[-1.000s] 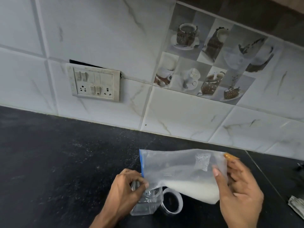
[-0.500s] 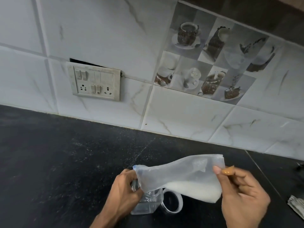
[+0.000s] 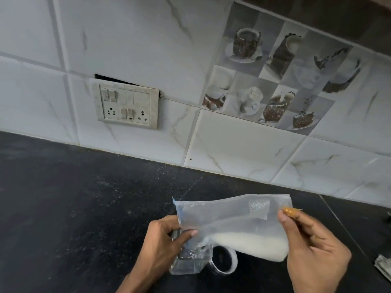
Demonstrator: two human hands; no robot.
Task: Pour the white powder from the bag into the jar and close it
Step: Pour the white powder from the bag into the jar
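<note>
A clear plastic bag (image 3: 230, 216) with a blue strip at its mouth hangs over a clear square jar (image 3: 189, 264) on the black counter. White powder (image 3: 254, 244) lies along the bag's lower edge and reaches toward the jar's mouth. My left hand (image 3: 163, 242) pinches the bag's mouth end at the jar's neck. My right hand (image 3: 313, 250) pinches the bag's closed end, held higher than the mouth. The jar's clear round lid (image 3: 224, 262) lies on the counter just right of the jar, partly under the bag.
The black stone counter (image 3: 74, 208) stretches left and back to a tiled wall with a switch and socket plate (image 3: 127, 106). A grey-striped object (image 3: 384, 266) shows at the right edge.
The bag's mouth end has flattened out again, with the blue strip showing. My right hand has shifted slightly while holding the closed end up. The jar and lid stay in place.
</note>
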